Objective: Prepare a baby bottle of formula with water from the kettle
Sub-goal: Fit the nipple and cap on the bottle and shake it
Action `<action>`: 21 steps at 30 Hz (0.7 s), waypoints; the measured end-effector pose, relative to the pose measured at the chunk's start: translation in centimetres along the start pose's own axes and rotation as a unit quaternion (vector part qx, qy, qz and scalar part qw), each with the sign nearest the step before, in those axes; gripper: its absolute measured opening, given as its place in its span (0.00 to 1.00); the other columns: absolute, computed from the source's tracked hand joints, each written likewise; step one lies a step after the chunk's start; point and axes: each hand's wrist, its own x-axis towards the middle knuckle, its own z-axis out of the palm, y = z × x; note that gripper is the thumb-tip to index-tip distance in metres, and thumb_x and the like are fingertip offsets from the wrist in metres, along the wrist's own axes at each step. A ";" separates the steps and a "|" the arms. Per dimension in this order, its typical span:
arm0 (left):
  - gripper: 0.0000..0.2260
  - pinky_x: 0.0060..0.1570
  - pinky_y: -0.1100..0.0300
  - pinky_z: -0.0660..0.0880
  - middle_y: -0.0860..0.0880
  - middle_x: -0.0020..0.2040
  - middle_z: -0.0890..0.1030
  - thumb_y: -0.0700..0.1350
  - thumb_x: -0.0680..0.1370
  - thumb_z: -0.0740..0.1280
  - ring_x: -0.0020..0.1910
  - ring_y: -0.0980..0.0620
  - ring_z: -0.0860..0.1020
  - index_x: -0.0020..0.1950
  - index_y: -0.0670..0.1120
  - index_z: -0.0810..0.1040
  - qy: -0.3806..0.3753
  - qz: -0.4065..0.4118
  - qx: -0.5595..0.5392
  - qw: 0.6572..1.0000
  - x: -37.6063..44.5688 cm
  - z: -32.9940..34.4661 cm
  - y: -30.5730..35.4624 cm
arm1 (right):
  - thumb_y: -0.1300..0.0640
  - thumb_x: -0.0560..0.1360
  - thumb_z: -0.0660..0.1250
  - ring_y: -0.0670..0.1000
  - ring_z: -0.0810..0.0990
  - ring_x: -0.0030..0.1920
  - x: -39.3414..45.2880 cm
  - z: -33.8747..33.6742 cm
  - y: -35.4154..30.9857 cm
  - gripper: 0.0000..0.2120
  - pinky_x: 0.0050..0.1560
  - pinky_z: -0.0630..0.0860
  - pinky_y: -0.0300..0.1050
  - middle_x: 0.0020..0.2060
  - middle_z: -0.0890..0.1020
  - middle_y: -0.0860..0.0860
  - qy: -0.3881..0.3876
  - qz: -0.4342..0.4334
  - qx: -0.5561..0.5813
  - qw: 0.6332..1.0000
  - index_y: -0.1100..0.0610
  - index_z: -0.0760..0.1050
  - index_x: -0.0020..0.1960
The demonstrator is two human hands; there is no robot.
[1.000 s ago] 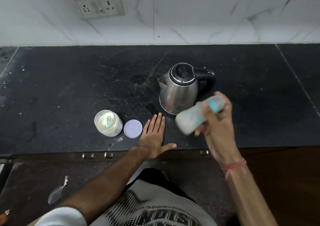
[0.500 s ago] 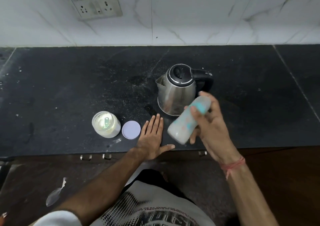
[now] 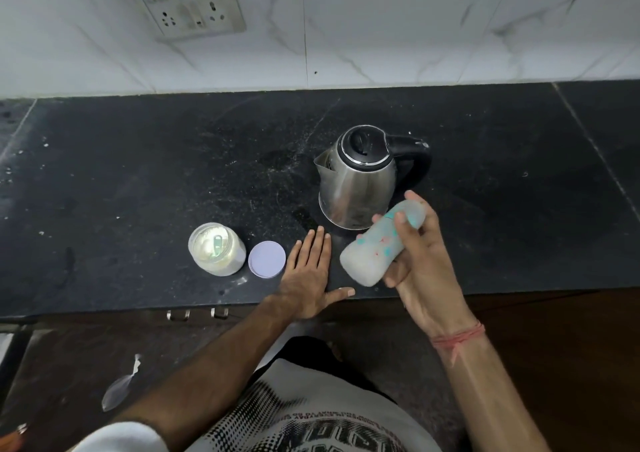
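Wall (image 3: pixel 415 26): white marble-look tiles behind my table; a socket plate (image 3: pixel 194 5) sits high on the left, its top edge cut off by the frame.
Table (image 3: pixel 138 161): black stone, speckled with pale specks and smears; both ends run out of view.
Shirt (image 3: pixel 311 417): printed lettering across my chest, cut off at the bottom edge and too distorted to read.
Kettle (image 3: pixel 360 178): steel body, black lid and handle, upright on the table; spout to my left, handle to my right. Its lower right side is hidden behind the bottle.
Right hand (image 3: pixel 426 271): my fingers (image 3: pixel 400 221) and thumb are wrapped round the bottle, holding it up above the front edge of the table; a red thread (image 3: pixel 457 339) circles the wrist.
Bottle (image 3: pixel 377 247): in my right hand, just in front of the kettle. Long axis slanted, base toward my lower left, capped top toward the upper right. Cloudy white inside, teal and red print blurred, nothing readable. The cap end is partly covered by my fingers.
Left hand (image 3: pixel 308 271): flat, palm down on the table, fingers straight and close together, thumb out along the front edge, holding nothing.
Jar (image 3: pixel 216 249): open, upright left of my left hand, pale powder and a small scoop inside.
Lid (image 3: pixel 267 259): lilac disc lying flat between the jar and my left hand.
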 end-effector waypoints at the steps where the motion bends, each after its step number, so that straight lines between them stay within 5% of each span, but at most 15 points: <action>1: 0.61 0.88 0.45 0.34 0.43 0.90 0.32 0.84 0.71 0.39 0.89 0.44 0.32 0.90 0.43 0.34 0.001 0.000 -0.002 1.000 0.1 0.1 -0.1 | 0.50 0.86 0.66 0.47 0.88 0.50 0.1 0.0 0.2 0.23 0.34 0.78 0.43 0.52 0.89 0.50 0.018 -0.005 0.011 1.000 0.45 0.69 0.80; 3: 0.63 0.88 0.44 0.35 0.43 0.90 0.32 0.87 0.69 0.37 0.89 0.44 0.33 0.90 0.43 0.34 0.009 -0.003 -0.005 1.000 0.2 0.3 -0.1 | 0.48 0.87 0.66 0.47 0.87 0.47 0.3 0.2 0.2 0.22 0.37 0.78 0.44 0.53 0.88 0.53 0.052 -0.012 0.039 0.998 0.46 0.67 0.80; 6: 0.65 0.88 0.45 0.35 0.44 0.90 0.31 0.88 0.67 0.37 0.89 0.46 0.32 0.90 0.44 0.35 0.011 0.001 -0.035 0.999 0.0 0.2 -0.1 | 0.46 0.82 0.69 0.50 0.84 0.43 -0.1 1.2 0.5 0.26 0.26 0.76 0.41 0.60 0.81 0.61 0.005 0.019 -0.008 1.000 0.45 0.69 0.78; 10: 0.63 0.88 0.46 0.34 0.46 0.88 0.30 0.88 0.68 0.33 0.88 0.47 0.31 0.90 0.45 0.35 0.018 0.008 -0.032 0.999 0.2 0.3 -0.2 | 0.49 0.81 0.70 0.52 0.85 0.48 -0.8 1.3 0.7 0.30 0.26 0.77 0.40 0.61 0.82 0.60 -0.030 0.002 0.029 0.999 0.44 0.66 0.81; 14: 0.48 0.88 0.42 0.44 0.48 0.92 0.41 0.71 0.81 0.60 0.91 0.48 0.42 0.92 0.47 0.45 0.086 0.026 -0.091 0.992 0.7 2.6 -1.1 | 0.58 0.74 0.78 0.58 0.86 0.55 -1.9 1.7 0.8 0.41 0.27 0.80 0.44 0.64 0.80 0.63 -0.136 0.000 -0.087 0.987 0.41 0.64 0.80; 18: 0.59 0.88 0.44 0.36 0.45 0.89 0.31 0.85 0.73 0.42 0.89 0.46 0.32 0.90 0.44 0.35 0.014 0.006 -0.017 1.000 0.5 0.8 -0.3 | 0.58 0.77 0.75 0.53 0.85 0.52 -1.1 1.2 -0.4 0.39 0.30 0.81 0.43 0.62 0.80 0.59 -0.031 -0.073 -0.030 0.996 0.43 0.61 0.81; 21: 0.66 0.88 0.43 0.36 0.43 0.89 0.31 0.87 0.65 0.27 0.89 0.44 0.32 0.90 0.42 0.34 0.003 0.014 -0.019 1.000 -0.1 -0.1 -0.3 | 0.60 0.75 0.76 0.54 0.87 0.54 -1.1 0.7 -1.0 0.40 0.29 0.82 0.45 0.61 0.84 0.56 -0.103 -0.064 -0.096 0.988 0.43 0.61 0.81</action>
